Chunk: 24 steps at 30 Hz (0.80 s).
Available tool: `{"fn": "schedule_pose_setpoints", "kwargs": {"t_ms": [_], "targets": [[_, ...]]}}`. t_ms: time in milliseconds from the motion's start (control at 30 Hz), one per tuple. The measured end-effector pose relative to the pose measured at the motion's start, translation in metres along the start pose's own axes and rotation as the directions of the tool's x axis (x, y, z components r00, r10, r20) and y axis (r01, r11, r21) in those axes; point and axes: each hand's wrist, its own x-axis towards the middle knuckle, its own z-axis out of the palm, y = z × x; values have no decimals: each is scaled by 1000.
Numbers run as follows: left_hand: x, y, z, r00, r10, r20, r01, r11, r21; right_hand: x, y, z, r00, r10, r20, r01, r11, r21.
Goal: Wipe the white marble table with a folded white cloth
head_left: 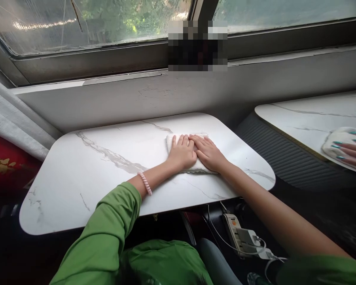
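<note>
A white cloth (197, 168) lies folded on the white marble-patterned tabletop (68, 182), right of the middle. My left hand (182, 153) rests flat on the cloth's left part, fingers stretched forward. Beside it, my right hand (208, 152) presses down on the right part, its fingers angled toward the left hand and touching it. Both palms hide much of the cloth. A pink coiled band (145, 183) circles my left wrist.
At right, another person's hand (354, 150) lies on a white cloth (332, 140) on a second marble-patterned table (302, 114). Below my table's front edge sits a power strip (233, 229) with plugged-in chargers and white cables. A window (121, 23) and wall stand behind; a white curtain (14, 107) hangs left.
</note>
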Motion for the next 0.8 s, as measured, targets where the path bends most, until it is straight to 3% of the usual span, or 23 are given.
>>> {"fn": "schedule_pose_setpoints", "kwargs": {"t_ms": [167,333,567,800], "targets": [[62,-41,9,998,-58,2,58,998,-14,68,23,14,999,51,-9,-52,998,-23],[97,-63,15,990,-134,-50,133,991,-17,114,43,25,999,31,-23,-31,999,-7],[116,-71,17,985,-157,-73,157,988,-11,136,64,35,997,-19,-77,21,999,25],[115,-70,16,987,-155,-48,155,988,-5,136,64,35,998,1,-68,0,1000,11]]}}
